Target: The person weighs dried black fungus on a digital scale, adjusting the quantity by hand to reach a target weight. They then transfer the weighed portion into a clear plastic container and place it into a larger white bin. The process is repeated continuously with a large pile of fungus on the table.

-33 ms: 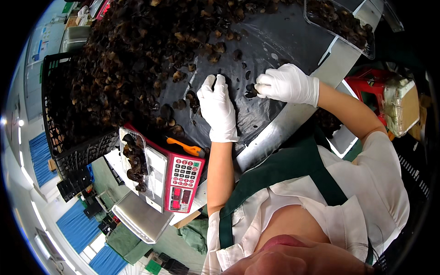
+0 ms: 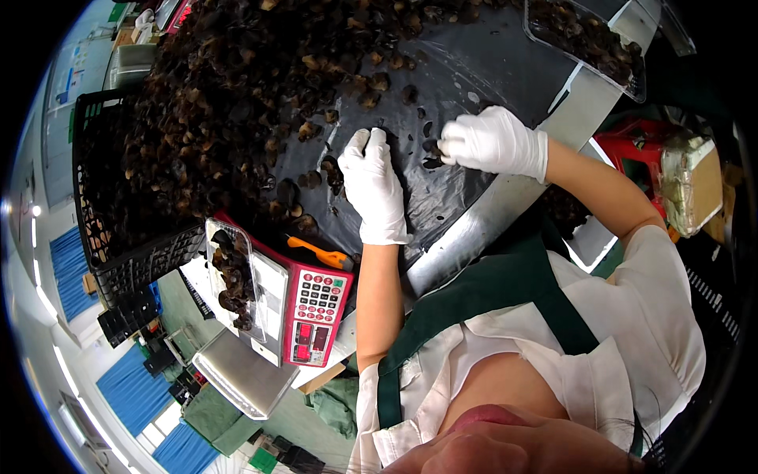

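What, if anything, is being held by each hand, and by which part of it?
It cannot be told for the right hand: any grip on the dark pieces beside it is hidden. No held thing shows in the left hand.

The red scale (image 2: 290, 272) has a marked keypad (image 2: 318, 295) and lit displays (image 2: 303, 340), too small to read clearly.

Toward the left rim we see a pale blue wall (image 2: 88, 59), several panels of bright blue curtain (image 2: 73, 268), and lit strip lights (image 2: 67, 373) running in a line across a whitish ceiling (image 2: 35, 332). Below, we make out a grey-green floor (image 2: 175, 296), with black boxes (image 2: 128, 317) near the curtain, all curved by the lens.
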The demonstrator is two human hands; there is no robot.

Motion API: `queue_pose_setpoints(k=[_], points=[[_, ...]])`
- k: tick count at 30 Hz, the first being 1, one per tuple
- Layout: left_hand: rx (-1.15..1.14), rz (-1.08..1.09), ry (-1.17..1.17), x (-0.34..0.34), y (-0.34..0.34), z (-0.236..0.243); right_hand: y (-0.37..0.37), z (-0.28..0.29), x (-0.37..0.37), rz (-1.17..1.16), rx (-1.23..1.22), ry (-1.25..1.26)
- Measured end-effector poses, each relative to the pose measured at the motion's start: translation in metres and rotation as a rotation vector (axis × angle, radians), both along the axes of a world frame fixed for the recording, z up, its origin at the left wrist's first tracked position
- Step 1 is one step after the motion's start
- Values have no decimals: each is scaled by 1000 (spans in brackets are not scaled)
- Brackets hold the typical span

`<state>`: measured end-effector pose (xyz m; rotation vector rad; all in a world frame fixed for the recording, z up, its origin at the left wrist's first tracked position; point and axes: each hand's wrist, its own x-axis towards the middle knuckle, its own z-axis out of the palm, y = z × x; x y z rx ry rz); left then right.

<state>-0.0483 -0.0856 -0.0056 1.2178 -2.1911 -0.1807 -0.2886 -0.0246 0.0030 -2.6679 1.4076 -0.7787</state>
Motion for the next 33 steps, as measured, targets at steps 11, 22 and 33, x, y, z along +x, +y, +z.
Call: queue_pose_setpoints(k=[11,22,33], points=[[968,-115,1418,46,-9,46,-97,19,-25,-490,196,-119],[1225,-97,1743,67,21,61,-126,-1,16,-346,86,-40],[872,15,1513,114,73,121,-144,59,77,-185,176,-113]])
